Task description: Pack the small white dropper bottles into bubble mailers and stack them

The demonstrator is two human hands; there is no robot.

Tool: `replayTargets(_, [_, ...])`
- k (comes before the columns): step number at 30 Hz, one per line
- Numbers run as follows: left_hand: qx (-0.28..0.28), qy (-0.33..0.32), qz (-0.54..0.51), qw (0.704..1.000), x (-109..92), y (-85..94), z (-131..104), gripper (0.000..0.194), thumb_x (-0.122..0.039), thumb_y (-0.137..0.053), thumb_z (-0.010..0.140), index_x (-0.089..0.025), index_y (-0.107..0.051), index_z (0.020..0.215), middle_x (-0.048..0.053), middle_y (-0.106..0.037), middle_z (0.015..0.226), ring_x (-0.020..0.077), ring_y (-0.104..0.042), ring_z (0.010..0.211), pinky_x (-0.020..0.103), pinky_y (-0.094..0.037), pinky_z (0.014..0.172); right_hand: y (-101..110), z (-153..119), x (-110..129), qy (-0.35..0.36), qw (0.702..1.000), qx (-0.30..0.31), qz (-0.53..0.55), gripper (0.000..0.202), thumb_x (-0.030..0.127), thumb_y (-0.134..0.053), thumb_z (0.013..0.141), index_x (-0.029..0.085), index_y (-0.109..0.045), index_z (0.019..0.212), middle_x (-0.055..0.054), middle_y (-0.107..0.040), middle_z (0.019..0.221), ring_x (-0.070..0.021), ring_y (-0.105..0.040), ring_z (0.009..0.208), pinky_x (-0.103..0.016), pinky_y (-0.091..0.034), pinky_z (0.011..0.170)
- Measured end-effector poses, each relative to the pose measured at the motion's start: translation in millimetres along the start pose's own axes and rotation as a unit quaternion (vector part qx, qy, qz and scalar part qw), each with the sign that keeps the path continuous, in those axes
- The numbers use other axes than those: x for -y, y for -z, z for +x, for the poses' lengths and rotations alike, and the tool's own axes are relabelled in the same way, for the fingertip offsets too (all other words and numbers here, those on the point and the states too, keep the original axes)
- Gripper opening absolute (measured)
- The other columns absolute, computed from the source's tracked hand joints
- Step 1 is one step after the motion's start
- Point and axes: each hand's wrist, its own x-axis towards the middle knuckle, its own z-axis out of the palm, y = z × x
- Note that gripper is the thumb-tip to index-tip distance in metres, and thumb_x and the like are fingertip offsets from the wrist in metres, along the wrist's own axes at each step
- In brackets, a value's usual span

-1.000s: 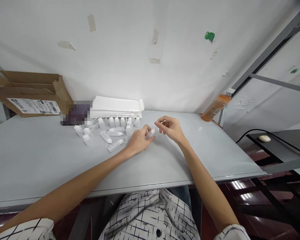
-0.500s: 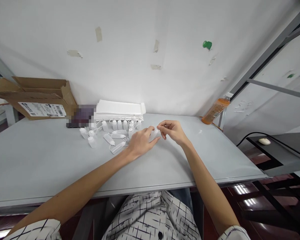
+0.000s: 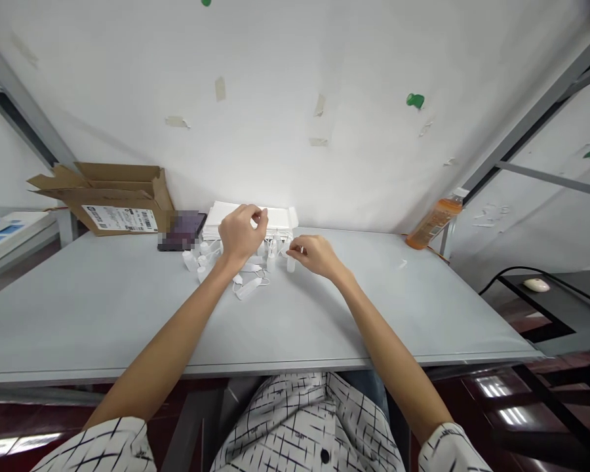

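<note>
My right hand [image 3: 317, 254] pinches the top of a small translucent squeeze bottle [image 3: 291, 264], which stands upright at the right end of a group of similar bottles. My left hand [image 3: 243, 231] is raised over the group, its thumb and forefinger curled together. Whatever lies between those fingertips, if anything, is too small to make out. Several bottles stand about, such as a squeeze bottle [image 3: 189, 261] on the left. Another squeeze bottle [image 3: 248, 289] lies on its side nearer me, with a thin strap at its cap. Part of the group is hidden behind my left hand and wrist.
Behind the bottles lies a stack of flat white pieces [image 3: 276, 216]. An opened cardboard box [image 3: 118, 203] and a dark, partly blurred flat object [image 3: 189, 233] are to the left. An orange drink bottle [image 3: 435, 219] leans at the back right of the grey table [image 3: 295, 334].
My left hand has moved left and up, away from my right hand and the bottle between them. My right hand has shifted left with that bottle to the group. The view has turned slightly.
</note>
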Motion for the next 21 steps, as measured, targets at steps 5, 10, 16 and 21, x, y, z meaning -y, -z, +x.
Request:
replayTargets(5, [0.006,0.027,-0.009,1.000,6.8,-4.2,0.4,0.025,-0.032,-0.052,0.089,-0.020,-0.060,0.068,0.002,-0.070,0.073,0.0157,-0.057,0.061,0.028,-0.033,0.059,-5.3,7.5,8.9,-0.006,1.000,0.004,-0.030,0.013,0.020,-0.060,0.090,0.018,-0.066,0.079,-0.003,-0.070,0.085,-0.0130,-0.055,0.067,-0.026,-0.028,0.058])
replayTargets(10, [0.014,0.016,-0.008,1.000,1.4,-4.9,-2.2,0.026,-0.033,-0.051,0.089,-0.020,-0.061,0.068,0.002,-0.070,0.074,0.0161,-0.058,0.061,0.028,-0.033,0.058,-8.5,9.4,7.1,-0.014,0.999,0.001,-0.034,0.014,0.025,-0.059,0.091,0.019,-0.066,0.080,-0.003,-0.071,0.086,-0.0137,-0.056,0.068,-0.026,-0.028,0.058])
replayTargets(16, [0.010,0.018,-0.007,1.000,4.6,-5.5,-0.5,0.028,-0.033,-0.051,0.089,-0.020,-0.062,0.067,0.002,-0.071,0.073,0.0160,-0.057,0.060,0.028,-0.033,0.057,-7.4,7.4,10.4,-0.019,0.999,-0.036,0.002,0.025,0.039,-0.054,0.095,0.020,-0.067,0.085,-0.003,-0.070,0.081,-0.0142,-0.059,0.068,-0.025,-0.031,0.060])
replayTargets(21, [0.013,0.033,-0.003,0.999,7.8,-5.4,1.2,0.027,-0.033,-0.052,0.089,-0.021,-0.061,0.067,0.003,-0.071,0.073,0.0166,-0.057,0.060,0.028,-0.032,0.057,-0.1,12.2,3.8,-0.019,0.994,-0.080,0.065,0.040,0.052,-0.049,0.095,0.019,-0.066,0.078,-0.003,-0.069,0.075,-0.0137,-0.059,0.062,-0.025,-0.034,0.060])
